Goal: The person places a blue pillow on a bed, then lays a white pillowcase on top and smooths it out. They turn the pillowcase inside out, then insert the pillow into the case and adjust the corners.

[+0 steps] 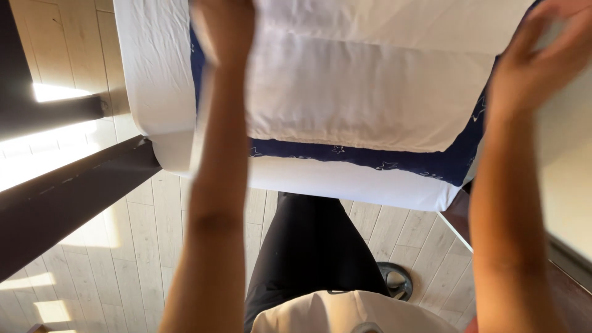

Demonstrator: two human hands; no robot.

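On the bed, our left hand (223, 28) grips the soft, light white sheet (364, 92); our right hand (539, 58) hovers open — we'd take its edges.

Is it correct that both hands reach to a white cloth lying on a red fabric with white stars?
Not quite. In the head view the fabric under the white cloth is dark blue, not red. The left hand and right hand do reach to it.

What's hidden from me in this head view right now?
- Left hand: blurred, fingertips cut by the top edge; grip on the white folded sheet unclear.
- Right hand: blurred, fingers splayed; contact unclear.
- Navy star-patterned cover: mostly under the sheet.
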